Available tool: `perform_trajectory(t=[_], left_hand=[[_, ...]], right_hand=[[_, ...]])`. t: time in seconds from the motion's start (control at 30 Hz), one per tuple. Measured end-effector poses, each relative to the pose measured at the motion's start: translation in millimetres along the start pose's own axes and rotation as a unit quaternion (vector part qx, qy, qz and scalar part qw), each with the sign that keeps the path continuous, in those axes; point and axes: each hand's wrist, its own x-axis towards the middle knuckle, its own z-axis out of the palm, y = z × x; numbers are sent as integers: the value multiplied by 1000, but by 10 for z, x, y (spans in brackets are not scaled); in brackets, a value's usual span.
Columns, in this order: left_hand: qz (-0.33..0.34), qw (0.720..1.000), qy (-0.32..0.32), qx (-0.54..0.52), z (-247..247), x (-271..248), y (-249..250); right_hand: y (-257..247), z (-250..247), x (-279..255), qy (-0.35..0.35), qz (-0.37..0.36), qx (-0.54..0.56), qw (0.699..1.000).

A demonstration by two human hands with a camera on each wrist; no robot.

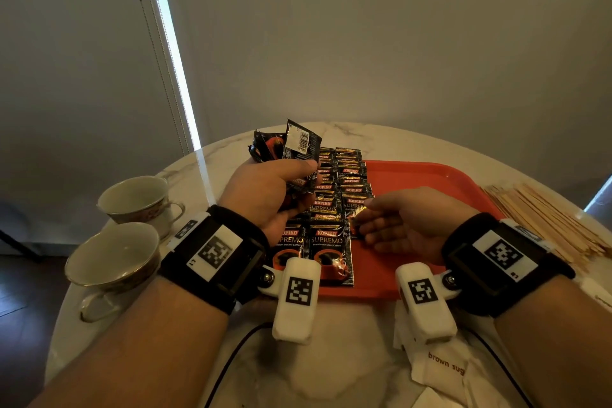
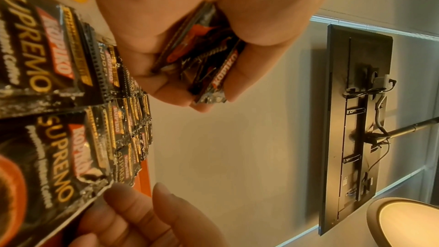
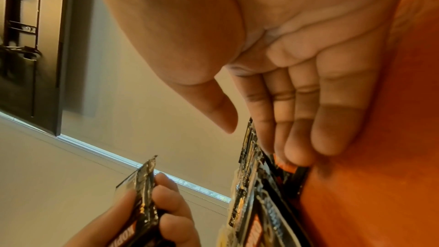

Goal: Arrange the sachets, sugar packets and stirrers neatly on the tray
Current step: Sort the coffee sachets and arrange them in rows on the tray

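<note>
Two overlapping columns of black Kopiko sachets (image 1: 328, 242) (image 2: 59, 138) (image 3: 256, 204) lie on the left part of the red tray (image 1: 414, 182) (image 3: 380, 176). My left hand (image 1: 298, 179) (image 2: 237, 25) hovers above the columns and grips a loose bundle of sachets (image 1: 298, 142) (image 2: 204, 57) (image 3: 142, 185). My right hand (image 1: 371, 222) (image 3: 297, 119) rests low on the tray. Its straight fingertips (image 3: 297, 153) touch the right edge of the right column, and the thumb stands apart. Wooden stirrers (image 1: 546, 215) lie in a pile right of the tray. White brown-sugar packets (image 1: 443, 364) lie on the table near me.
Two empty cups (image 1: 132, 199) (image 1: 112, 255) stand on the round marble table (image 1: 397, 142) left of the tray. The tray's right half shows bare red surface. A black cable (image 1: 231, 358) runs across the table's near edge. A wall is just behind the table.
</note>
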Motion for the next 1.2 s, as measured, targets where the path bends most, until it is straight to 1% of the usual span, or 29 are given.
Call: perform_trajectory(t=[0.23, 0.5, 0.6, 0.7, 0.77, 0.83, 0.93, 1.03, 1.07, 1.1, 1.2], left_hand=[[1, 1000, -5, 0, 6, -11, -16], [-25, 998, -47, 18, 47, -67, -43], [-31, 998, -59, 22, 55, -92, -43], [-34, 992, -98, 67, 70, -142, -51], [-38, 988, -119, 92, 87, -170, -63], [-48, 987, -122, 93, 106, -180, -73], [-59, 994, -82, 51, 124, -172, -61], [-60, 997, -54, 12, 117, -137, -50], [-62, 997, -49, -4, 120, -133, -47], [-63, 997, -46, -18, 131, -131, -46], [-50, 997, -50, -41, 160, -154, -40]], right_hand=[[6, 10, 13, 11, -17, -6, 1000], [2, 10, -8, 21, -42, -7, 999], [-22, 17, -28, 8, -98, 38, 994], [-67, 27, -82, -58, -172, 91, 979], [-90, 60, -128, -76, -217, 99, 968], [-112, 87, -159, -51, -244, 111, 962], [-142, 41, -148, 9, -264, 172, 949], [-198, -21, -142, 49, -322, 245, 913], [-204, -24, -139, 52, -345, 242, 905], [-203, -12, -138, 55, -365, 215, 904], [-161, 68, -151, 62, -393, 52, 916]])
